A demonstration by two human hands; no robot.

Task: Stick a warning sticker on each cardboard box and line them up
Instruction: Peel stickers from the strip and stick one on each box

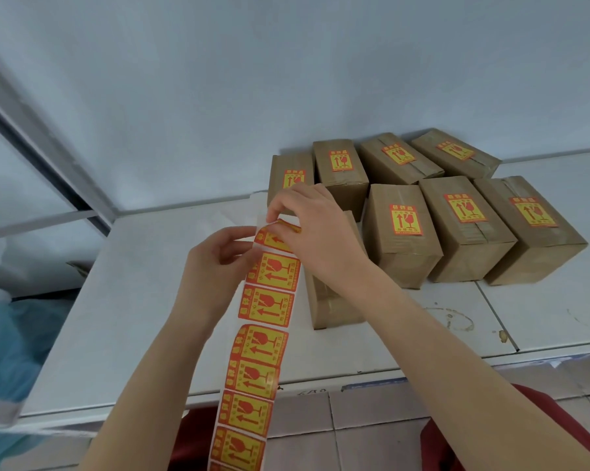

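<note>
left grip [215, 263]: thumb and fingers pinch the left edge of the sticker strip [269, 307] near its upper end. We see it held above the tabletop [144, 300].
right grip [307, 229]: fingertips pinch the top sticker [286, 226], whose edge curls up off the white backing. This grip sits just right of and above the left grip, and the two are almost touching.
sticker strip: white backing with yellow-and-orange warning labels. It runs from between the two grips down toward us, past the tabletop's near edge and out of the bottom of the view.
near box [334, 307]: plain brown cardboard, lying directly under the right grip and its forearm. Its top is mostly hidden, so we cannot tell whether it carries a label.
labelled boxes [402, 253]: we count seven, each with a warning sticker on top. Three stand side by side just right of the right grip. Four stand in a row beyond it, near the wall [286, 79], and the leftmost is partly covered by the right grip.
red garment [541, 423]: below both forearms, at the near edge of the view.
</note>
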